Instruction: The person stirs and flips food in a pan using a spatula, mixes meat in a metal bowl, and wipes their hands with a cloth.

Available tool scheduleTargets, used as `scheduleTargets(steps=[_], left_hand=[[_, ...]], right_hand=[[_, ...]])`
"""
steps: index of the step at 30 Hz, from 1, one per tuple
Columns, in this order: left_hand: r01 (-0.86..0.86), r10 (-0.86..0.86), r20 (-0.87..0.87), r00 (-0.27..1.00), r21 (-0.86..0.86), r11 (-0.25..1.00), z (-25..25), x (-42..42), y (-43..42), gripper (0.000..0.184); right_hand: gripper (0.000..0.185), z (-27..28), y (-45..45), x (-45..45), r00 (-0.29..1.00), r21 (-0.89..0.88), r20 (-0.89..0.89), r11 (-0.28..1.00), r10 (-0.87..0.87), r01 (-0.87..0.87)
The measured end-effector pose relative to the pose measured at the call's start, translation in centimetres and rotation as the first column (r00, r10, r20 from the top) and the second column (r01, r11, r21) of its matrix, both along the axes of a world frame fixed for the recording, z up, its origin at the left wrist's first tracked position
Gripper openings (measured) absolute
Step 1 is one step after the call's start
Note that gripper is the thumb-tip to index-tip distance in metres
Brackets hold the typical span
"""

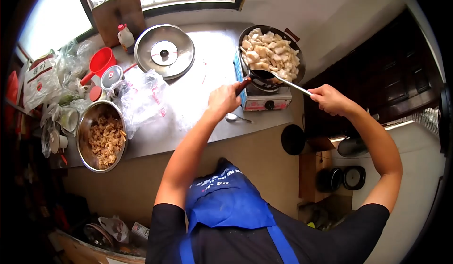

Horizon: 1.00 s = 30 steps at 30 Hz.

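My left hand point(224, 100) is closed around the brown handle point(243, 85) of a dark wok point(264, 83). Pale, flat slices of food point(271, 51) heap up in the wok, and its near inside wall shows bare. In my right hand point(330, 100) is a long-handled metal cooking utensil point(295, 85), slanting down into the wok's near side. I cannot make out its head. Under the wok stands a portable gas stove point(266, 103) with a black knob. A metal spoon point(238, 118) lies on the table close to my left hand.
A steel lid point(165, 51) lies at the back of the metal table point(203, 66). Left of it are a red ladle-like scoop point(101, 62), a white bottle point(125, 37) and plastic bags point(141, 99). A steel bowl point(85, 153) of brown food sits at the front left edge.
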<state>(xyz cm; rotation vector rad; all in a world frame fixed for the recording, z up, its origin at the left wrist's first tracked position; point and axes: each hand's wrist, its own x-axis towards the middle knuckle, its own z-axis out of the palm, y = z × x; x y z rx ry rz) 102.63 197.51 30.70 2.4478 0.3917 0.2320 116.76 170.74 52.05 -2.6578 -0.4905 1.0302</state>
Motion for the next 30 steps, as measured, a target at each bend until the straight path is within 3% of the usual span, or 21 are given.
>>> scheduleTargets(steps=[1,5,7,9,14,18,21,23,25,28,30], left_hand=[[0.002,-0.002,-0.007,1.0,0.002,1.0,0.8,-0.2,-0.4,0.043],[0.001,-0.001,0.028,1.0,0.021,1.0,1.0,-0.3,-1.5,0.038],[0.002,-0.002,0.001,1.0,0.007,1.0,1.3,-0.5,-1.4,0.038],[0.013,-0.013,-0.016,1.0,-0.003,1.0,1.5,-0.5,-1.4,0.037],[0.008,-0.009,0.027,1.0,0.018,1.0,0.8,-0.3,-1.5,0.035],[-0.01,0.009,0.029,1.0,0.029,1.0,0.3,-0.4,-1.6,0.035],[-0.002,0.0,0.049,0.999,0.035,0.999,-0.3,-0.1,-1.5,0.036],[-0.012,0.01,0.046,0.999,0.036,0.999,0.1,-0.3,-1.7,0.036],[-0.02,0.018,0.038,0.999,0.04,0.999,0.7,-0.4,-2.0,0.036],[-0.062,0.064,-0.015,0.998,0.089,0.994,1.3,-0.4,-2.7,0.034],[-0.105,0.106,0.0,0.994,0.157,0.982,1.3,-0.1,-3.1,0.021]], right_hand=[[0.036,-1.1,0.7,-0.1,1.0,0.002,-0.005,1.0,0.0,0.0],[0.025,-5.3,4.3,-1.4,0.932,-0.022,0.308,0.981,0.19,-0.192],[0.024,-7.4,5.2,-1.4,0.932,-0.057,0.318,0.985,0.174,-0.164],[0.024,-10.9,4.8,0.0,0.84,-0.072,0.495,0.973,0.224,-0.217],[0.032,-15.5,4.1,0.7,0.792,-0.051,0.605,0.996,0.089,-0.072],[0.038,-16.3,2.8,2.1,0.794,0.005,0.606,0.998,0.042,-0.056],[0.035,-15.5,0.0,7.3,0.819,0.137,0.57,0.975,0.065,-0.173],[0.034,-9.2,-0.4,7.4,0.954,0.186,0.299,0.982,-0.033,-0.024],[0.032,-2.5,-0.3,6.5,0.986,0.156,0.126,0.983,-0.112,0.092],[0.033,4.0,-0.8,6.0,0.97,0.014,0.241,0.999,-0.031,0.028],[0.033,6.6,-1.8,7.3,0.966,-0.034,0.255,0.999,0.035,-0.027]])
